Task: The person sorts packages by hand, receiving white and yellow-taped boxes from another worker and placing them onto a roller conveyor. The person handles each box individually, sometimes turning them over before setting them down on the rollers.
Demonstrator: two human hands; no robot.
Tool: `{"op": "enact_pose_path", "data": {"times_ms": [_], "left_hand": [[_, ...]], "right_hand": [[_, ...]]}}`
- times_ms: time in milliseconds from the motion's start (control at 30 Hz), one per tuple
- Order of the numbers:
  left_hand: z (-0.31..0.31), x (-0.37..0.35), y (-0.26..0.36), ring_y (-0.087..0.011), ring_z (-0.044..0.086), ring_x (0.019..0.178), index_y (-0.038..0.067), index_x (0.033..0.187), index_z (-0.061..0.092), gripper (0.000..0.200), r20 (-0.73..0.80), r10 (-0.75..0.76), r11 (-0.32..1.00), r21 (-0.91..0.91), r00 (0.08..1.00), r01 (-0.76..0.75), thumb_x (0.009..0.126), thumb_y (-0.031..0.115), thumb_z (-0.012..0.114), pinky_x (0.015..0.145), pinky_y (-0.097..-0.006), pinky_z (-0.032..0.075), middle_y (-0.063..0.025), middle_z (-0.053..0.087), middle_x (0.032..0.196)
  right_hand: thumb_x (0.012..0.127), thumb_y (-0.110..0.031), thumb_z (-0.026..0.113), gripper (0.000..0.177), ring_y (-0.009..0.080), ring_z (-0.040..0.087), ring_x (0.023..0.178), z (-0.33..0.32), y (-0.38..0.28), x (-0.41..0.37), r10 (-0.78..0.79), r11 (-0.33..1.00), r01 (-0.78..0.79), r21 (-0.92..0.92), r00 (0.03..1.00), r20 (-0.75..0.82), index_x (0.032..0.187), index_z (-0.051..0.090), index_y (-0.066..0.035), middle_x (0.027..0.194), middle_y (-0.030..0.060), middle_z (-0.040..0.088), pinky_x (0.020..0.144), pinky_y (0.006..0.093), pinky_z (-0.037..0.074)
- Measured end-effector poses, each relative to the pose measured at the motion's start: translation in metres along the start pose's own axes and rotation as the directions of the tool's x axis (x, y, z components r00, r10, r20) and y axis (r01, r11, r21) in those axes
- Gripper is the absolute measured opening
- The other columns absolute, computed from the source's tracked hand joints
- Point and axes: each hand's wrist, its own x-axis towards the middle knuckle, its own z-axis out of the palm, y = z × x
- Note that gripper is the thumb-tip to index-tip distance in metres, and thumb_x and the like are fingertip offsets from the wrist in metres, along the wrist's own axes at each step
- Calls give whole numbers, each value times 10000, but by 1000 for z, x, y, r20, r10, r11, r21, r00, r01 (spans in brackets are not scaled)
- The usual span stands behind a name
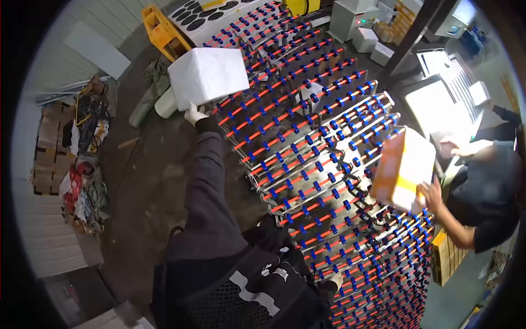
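Note:
My left hand, in a pale glove, is stretched forward and grips the lower corner of a white foam box. The box sits tilted in view at the far left edge of the roller conveyor, which has red rods and blue wheels. My right hand is low, close to my body, at the conveyor's near edge. Its fingers are too small and partly hidden to read. Across the conveyor, a co-worker's hand is on another white box with orange and yellow tape.
A yellow stand is beyond the foam box, by a panel with round holes. Piled bags and cloth lie along the left wall. A dark post rises at the back right. A wooden pallet stands beside the co-worker.

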Motion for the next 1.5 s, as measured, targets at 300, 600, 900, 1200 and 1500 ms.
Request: {"op": "enact_pose_path", "data": {"times_ms": [300, 600, 900, 1200, 1500], "left_hand": [[47, 75, 71, -219, 608, 1134, -54, 1301, 588, 523, 766, -1, 933, 232, 643, -275, 866, 172, 772, 986, -386, 489, -132, 654, 1233], [-8, -204, 41, -203, 639, 952, 47, 997, 685, 316, 867, -68, 763, 364, 494, -533, 717, -83, 618, 848, -312, 506, -75, 664, 1034], [110, -213, 22, -311, 573, 1230, -28, 1296, 637, 467, 834, 179, 855, 130, 522, -501, 931, 253, 714, 1100, -415, 422, -191, 630, 1302], [26, -395, 38, -356, 646, 809, 41, 852, 715, 213, 885, -5, 624, -362, -466, -692, 693, 170, 773, 755, -465, 519, -126, 681, 829], [-66, -389, 10, -299, 599, 1148, -81, 1348, 553, 513, 960, 47, 716, 160, 276, -679, 896, 144, 638, 1003, -405, 468, -190, 639, 1228]], "right_hand": [[967, -419, 521, 473, 435, 668, 1042, -63, -11, -23, -45, 999, 45, -12, 997, -59, 1012, 732, 2, 1029, 251, 724, 934, 493, 503], [1021, -283, 580, 361, 283, 663, 970, -102, -279, -14, -305, 801, 482, 354, 839, -451, 1118, 692, 45, 1042, 175, 721, 918, 371, 501], [1026, -120, 561, 250, 153, 661, 1010, -188, -499, 7, -582, 325, 687, 650, 687, -436, 1162, 722, 14, 1133, 113, 724, 921, 294, 509], [921, -328, 712, 545, 376, 534, 1337, -174, -611, 35, -484, 422, 790, 444, 611, -627, 1367, 607, -32, 1407, 227, 588, 1134, 441, 409], [867, -253, 632, 530, 447, 501, 1336, -194, -511, 32, -653, 679, 709, -192, 462, -601, 1359, 618, -57, 1450, 289, 529, 1137, 521, 378]]}}
